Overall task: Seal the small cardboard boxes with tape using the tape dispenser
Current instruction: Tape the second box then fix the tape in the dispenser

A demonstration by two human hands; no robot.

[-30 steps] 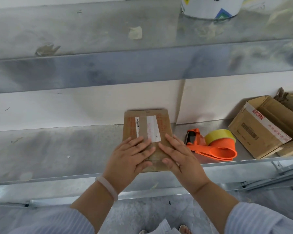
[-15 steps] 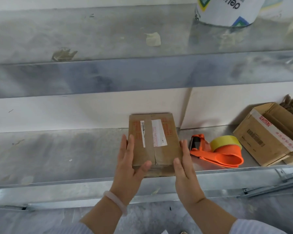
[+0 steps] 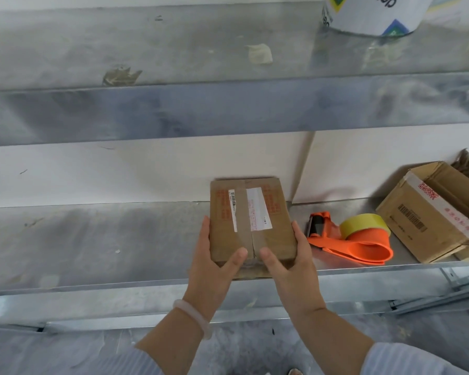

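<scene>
The small cardboard box (image 3: 251, 220) you are holding lies flat on the metal shelf (image 3: 92, 239), its near end at the shelf's front edge and its far end against the white wall. On its top a narrow white strip with a barcode (image 3: 233, 209) sits left of the centre seam and a wider white label with red print (image 3: 259, 209) sits right of it; blocks of red characters run down both sides, all too small to read. Your left hand (image 3: 211, 263) holds the box's near left corner, fingers straight along the left side and thumb laid on top just short of the seam. Your right hand (image 3: 293, 266) mirrors it on the near right corner, thumb on top just right of the seam, so the seam lies between your two thumbs. A pale bracelet (image 3: 192, 315) circles your left wrist. The orange tape dispenser (image 3: 349, 244) with its yellow tape roll (image 3: 363, 224) lies on the shelf just right of your right hand, untouched. Beyond it stands a larger cardboard box (image 3: 428, 212) with a white band of red characters and a black barcode. On the upper shelf a white container (image 3: 371, 14) shows dark letters cut off by the frame
</scene>
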